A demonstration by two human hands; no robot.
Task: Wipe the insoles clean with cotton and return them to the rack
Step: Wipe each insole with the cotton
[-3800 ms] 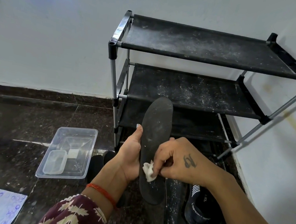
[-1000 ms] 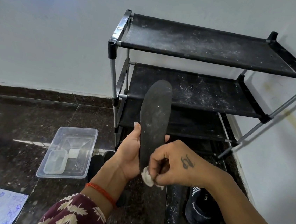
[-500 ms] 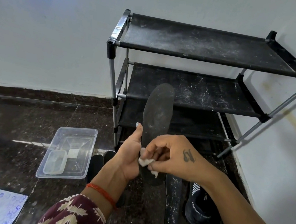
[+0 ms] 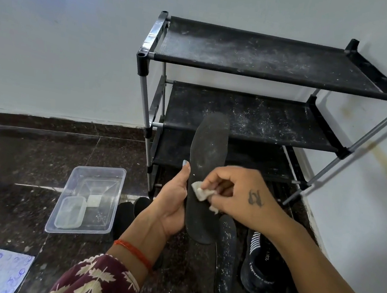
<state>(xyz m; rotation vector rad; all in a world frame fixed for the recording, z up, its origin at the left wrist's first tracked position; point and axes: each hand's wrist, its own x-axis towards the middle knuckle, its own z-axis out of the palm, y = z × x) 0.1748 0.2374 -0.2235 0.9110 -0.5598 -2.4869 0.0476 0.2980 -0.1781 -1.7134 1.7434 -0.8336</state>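
Two hands at work in front of the rack (image 4: 268, 56). Right hand (image 4: 237, 196): fingers (image 4: 213, 179) curled, pinching a white cotton wad (image 4: 200, 192) and pressing it on the dark insole (image 4: 209, 148) near mid-length. Left hand (image 4: 172, 203): grips the insole's left edge, thumb laid along it, insole held upright with toe end up, overlapping the rack's middle shelf in view. Second insole (image 4: 225, 252), dust-speckled, lies on the floor below the rack, just right of the held one. Dark shoe (image 4: 256, 265) lies beside it, further right. Clear plastic tub (image 4: 89, 197) sits on the floor left of the rack, a smaller container (image 4: 71, 212) inside. Rack shelves are dusty.
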